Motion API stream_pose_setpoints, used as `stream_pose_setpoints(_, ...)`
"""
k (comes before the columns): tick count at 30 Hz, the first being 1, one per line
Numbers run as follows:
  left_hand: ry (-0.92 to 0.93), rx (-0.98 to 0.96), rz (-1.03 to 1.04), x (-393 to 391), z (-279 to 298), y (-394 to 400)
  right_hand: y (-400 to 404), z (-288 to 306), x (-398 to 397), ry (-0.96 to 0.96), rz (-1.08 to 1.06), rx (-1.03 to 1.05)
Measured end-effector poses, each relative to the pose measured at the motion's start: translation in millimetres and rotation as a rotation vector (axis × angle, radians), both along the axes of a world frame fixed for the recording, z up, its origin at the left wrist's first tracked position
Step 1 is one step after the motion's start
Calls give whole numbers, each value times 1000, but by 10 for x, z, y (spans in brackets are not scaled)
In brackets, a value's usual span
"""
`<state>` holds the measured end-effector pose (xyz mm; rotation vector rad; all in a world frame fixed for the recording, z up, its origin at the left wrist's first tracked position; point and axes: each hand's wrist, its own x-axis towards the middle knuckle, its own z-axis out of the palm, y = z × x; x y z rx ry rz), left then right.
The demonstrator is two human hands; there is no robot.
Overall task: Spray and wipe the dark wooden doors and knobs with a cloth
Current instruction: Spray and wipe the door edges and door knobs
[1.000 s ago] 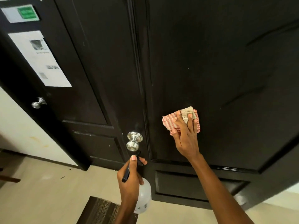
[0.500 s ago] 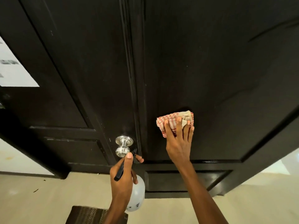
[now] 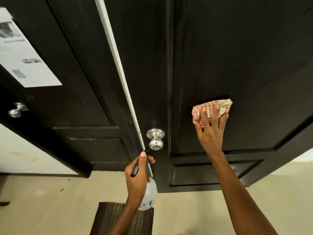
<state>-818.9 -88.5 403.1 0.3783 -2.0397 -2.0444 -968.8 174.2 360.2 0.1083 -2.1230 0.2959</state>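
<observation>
A dark wooden door fills the right of the view, with a silver knob near its left edge. My right hand presses a folded red-checked cloth flat against the door panel, fingers spread and straight. My left hand grips a white spray bottle with a black trigger, just below the knob. A second dark door stands to the left, with its own silver knob.
A white strip runs between the two doors. A printed paper sheet is stuck on the left door. A brown patterned mat lies on the beige floor below. A pale wall shows at lower left.
My right hand has slid the cloth to the right and a little up on the panel. The view has shifted, so the left door's knob and paper show again. The left hand keeps the bottle below the knob.
</observation>
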Motion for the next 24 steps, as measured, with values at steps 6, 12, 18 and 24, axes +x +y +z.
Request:
stream_pose_setpoints(6, -142, -48, -25, -43, -97, -206, -230, 104, 238, -30, -14, -175)
stream_pose_setpoints(12, -230, -58, -26, -113, -94, -251, -581, 125, 413, -7, 125, -480)
stream_pose_setpoints(18, -250, -62, -72, -108, -94, -382, -949, -75, 675, -148, 264, -671)
stream_pose_setpoints(24, -306, -51, -38, -110, -88, -472, -1341, -195, 976, -262, 352, -669)
